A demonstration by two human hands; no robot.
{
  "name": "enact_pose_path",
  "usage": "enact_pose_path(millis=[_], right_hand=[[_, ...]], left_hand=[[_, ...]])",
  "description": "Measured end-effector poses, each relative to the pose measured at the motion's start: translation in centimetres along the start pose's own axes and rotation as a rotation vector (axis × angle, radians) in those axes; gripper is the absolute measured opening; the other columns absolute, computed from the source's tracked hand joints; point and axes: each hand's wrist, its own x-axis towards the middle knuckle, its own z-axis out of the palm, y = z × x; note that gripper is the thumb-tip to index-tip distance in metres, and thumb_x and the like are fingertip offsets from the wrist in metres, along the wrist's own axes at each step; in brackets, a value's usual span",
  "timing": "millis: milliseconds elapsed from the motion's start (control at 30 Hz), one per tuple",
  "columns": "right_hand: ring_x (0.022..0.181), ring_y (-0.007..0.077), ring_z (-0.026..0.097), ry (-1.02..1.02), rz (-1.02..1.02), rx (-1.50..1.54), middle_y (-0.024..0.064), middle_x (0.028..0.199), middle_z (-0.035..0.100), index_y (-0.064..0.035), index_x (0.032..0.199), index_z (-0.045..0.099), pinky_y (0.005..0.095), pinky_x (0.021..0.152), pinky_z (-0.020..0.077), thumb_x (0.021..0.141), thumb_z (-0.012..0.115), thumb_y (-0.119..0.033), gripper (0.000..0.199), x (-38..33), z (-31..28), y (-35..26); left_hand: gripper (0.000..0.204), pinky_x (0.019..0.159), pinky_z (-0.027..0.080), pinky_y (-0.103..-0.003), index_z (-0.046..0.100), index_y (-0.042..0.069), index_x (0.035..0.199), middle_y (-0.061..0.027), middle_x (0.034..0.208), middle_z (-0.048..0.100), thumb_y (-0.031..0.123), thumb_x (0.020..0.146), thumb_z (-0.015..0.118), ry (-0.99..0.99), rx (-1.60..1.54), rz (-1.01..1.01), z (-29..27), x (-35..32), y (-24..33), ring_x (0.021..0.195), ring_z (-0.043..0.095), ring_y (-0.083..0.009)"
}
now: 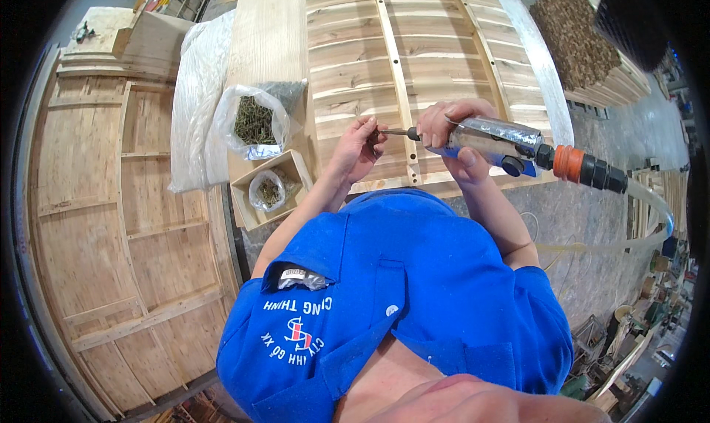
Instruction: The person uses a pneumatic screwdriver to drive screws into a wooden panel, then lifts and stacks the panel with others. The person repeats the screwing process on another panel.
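Note:
My right hand (pixel 438 123) is wrapped round a silver air screwdriver (pixel 499 133), held nearly level with its bit (pixel 396 132) pointing left. At the tip of that bit, my left hand (pixel 360 151) has its thumb and fingers pinched together. Whatever small thing they hold is too small to make out. Both hands are above the near part of a slatted wooden panel (pixel 347 72), where a narrow batten (pixel 392 49) with dark holes runs lengthwise. Left of my left hand, an open plastic bag (pixel 222 120) holds many dark screws (pixel 255 120).
A small wooden box (pixel 296 168) with another bag of screws (pixel 268 191) stands by the panel's near left corner. Framed wooden panels (pixel 81 164) fill the left side. From the orange coupling (pixel 568 163), a clear air hose (pixel 654 201) curves down right. Stacked wood (pixel 573 35) stands far right.

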Motion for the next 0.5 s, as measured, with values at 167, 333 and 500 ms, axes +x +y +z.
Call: enact_pose_path(millis=[167,333,500], right_hand=[[0.067,0.0183,0.052,0.029,-0.037,-0.043,0.0061,0.071,0.052,-0.0046,0.108,0.044,0.0351,0.066,0.041,0.078,0.064,-0.035,0.047,0.2,0.3,-0.1],[0.069,0.0187,0.053,0.0,-0.071,0.016,0.0059,0.071,0.053,-0.0049,0.11,0.044,0.0356,0.068,0.0416,0.078,0.062,-0.034,0.047,0.5,0.1,-0.4],[0.069,0.0186,0.053,0.001,-0.075,0.04,0.0061,0.071,0.053,-0.0044,0.11,0.045,0.0363,0.07,0.0416,0.078,0.06,-0.033,0.045,0.4,0.0,-1.3]], left_hand=[[0.02,0.055,0.04,-0.02,0.053,0.006,0.108,-0.002,0.08,0.053,0.016,0.091,0.052,-0.038,-0.009,-0.001,0.7,-0.3,0.2,0.067,0.046,-0.0104],[0.012,0.05,0.031,-0.019,0.059,0.008,0.098,-0.0026,0.079,0.054,0.013,0.089,0.054,-0.12,-0.1,0.009,0.4,-0.9,0.0,0.059,0.036,-0.0068],[0.008,0.047,0.029,-0.017,0.057,0.008,0.093,-0.0017,0.076,0.052,0.015,0.089,0.055,-0.192,-0.083,-0.036,0.1,-0.9,0.1,0.058,0.035,-0.0051]])
